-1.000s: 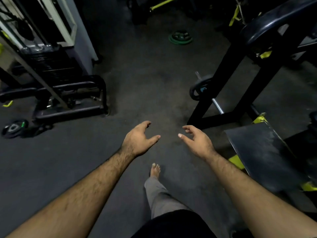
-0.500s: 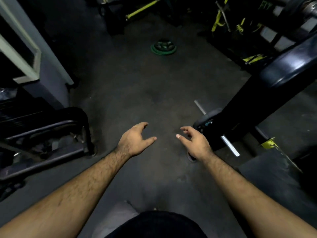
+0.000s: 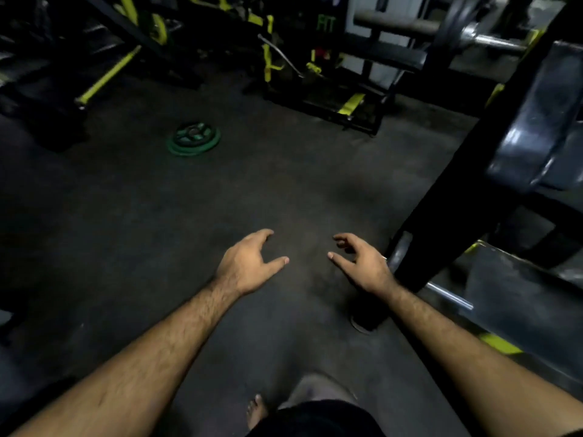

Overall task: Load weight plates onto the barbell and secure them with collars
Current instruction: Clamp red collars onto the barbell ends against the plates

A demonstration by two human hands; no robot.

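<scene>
While both the left hand point(image 3: 249, 266) and right hand point(image 3: 362, 266) remain empty (fingers loosely spread), the green plates point(image 3: 193, 138) draw nearer, so pickup is presumably next.

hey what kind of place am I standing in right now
Most likely a gym weight room: green weight plates lie on the dark rubber floor, a loaded barbell sits on a rack, and black-and-yellow machines line the far side.

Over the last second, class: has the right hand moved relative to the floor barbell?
Yes. The right hand has come forward: it is now beside the barbell plate, which earlier lay ahead of it.
</scene>
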